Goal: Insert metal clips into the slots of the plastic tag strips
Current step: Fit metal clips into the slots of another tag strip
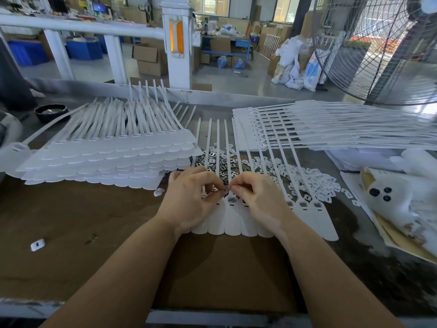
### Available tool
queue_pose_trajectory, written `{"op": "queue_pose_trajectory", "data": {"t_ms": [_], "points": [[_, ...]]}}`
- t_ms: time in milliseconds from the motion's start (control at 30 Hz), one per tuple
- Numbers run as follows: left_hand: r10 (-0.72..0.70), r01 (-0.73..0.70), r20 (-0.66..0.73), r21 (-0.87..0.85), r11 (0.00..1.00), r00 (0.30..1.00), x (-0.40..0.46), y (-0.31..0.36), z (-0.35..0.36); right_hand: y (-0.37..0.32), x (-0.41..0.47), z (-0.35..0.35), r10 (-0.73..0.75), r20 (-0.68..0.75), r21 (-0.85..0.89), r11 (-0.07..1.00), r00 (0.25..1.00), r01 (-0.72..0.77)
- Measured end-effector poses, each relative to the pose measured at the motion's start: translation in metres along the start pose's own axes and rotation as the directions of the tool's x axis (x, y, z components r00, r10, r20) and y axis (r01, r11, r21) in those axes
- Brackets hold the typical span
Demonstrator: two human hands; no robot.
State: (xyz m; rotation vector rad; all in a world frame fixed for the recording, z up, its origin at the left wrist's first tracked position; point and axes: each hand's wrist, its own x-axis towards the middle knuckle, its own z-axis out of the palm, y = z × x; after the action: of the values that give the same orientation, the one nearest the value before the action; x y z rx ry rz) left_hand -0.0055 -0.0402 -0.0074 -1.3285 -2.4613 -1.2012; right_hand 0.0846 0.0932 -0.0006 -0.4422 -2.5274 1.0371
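A row of white plastic tag strips (230, 221) lies flat on the brown table in front of me, tails pointing away. Both hands hover over the slot ends of this row. My left hand (194, 197) pinches a small metal clip at its fingertips, just above a slot. My right hand (257, 197) pinches its thumb and forefinger close beside it; what it holds is hidden. Behind the hands lies a loose pile of metal clips (222, 162), and a pile of small white plastic caps (312, 183) spreads to the right. The strips at the right end (316, 209) show metal in their slots.
A tall stack of tag strips (106, 157) sits at the left, another stack (331, 129) at the back right. A black bowl (50, 112) stands far left. A large fan (383, 48) rises at right. A white bag (402, 204) lies at right. One loose cap (37, 244) lies near left.
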Motion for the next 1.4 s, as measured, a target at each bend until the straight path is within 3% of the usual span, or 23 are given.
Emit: {"op": "queue_pose_trajectory", "data": {"t_ms": [233,400,700,867,967,1200,1400], "points": [[0.071,-0.064,0.076,-0.082,0.995,0.995,0.000,0.002,-0.003,-0.002,-0.003,-0.006,0.005,-0.022,0.147,0.989,1.000,-0.001],[0.140,-0.144,0.159,0.013,0.990,0.977,-0.001,0.005,-0.003,-0.002,-0.003,-0.007,0.024,-0.072,0.202,0.979,0.997,-0.009],[0.127,-0.145,0.187,0.086,0.986,0.974,-0.001,0.004,-0.003,-0.002,-0.004,-0.007,0.020,-0.089,0.215,0.977,0.996,0.000],[0.028,-0.026,0.095,-0.027,0.999,0.995,0.001,0.002,-0.004,-0.002,-0.004,-0.009,0.008,-0.022,0.184,0.983,1.000,-0.003],[-0.014,0.016,0.109,-0.020,1.000,0.994,0.002,0.002,-0.003,-0.002,-0.006,-0.010,-0.004,0.020,0.152,0.988,1.000,0.001],[0.064,-0.067,0.168,0.016,0.998,0.984,0.001,0.002,-0.003,-0.001,-0.006,-0.011,0.054,-0.098,0.316,0.949,0.994,-0.020],[0.099,-0.125,0.249,0.091,0.988,0.963,0.001,0.002,-0.002,0.001,-0.006,-0.010,0.081,-0.131,0.358,0.933,0.988,-0.030]]}}
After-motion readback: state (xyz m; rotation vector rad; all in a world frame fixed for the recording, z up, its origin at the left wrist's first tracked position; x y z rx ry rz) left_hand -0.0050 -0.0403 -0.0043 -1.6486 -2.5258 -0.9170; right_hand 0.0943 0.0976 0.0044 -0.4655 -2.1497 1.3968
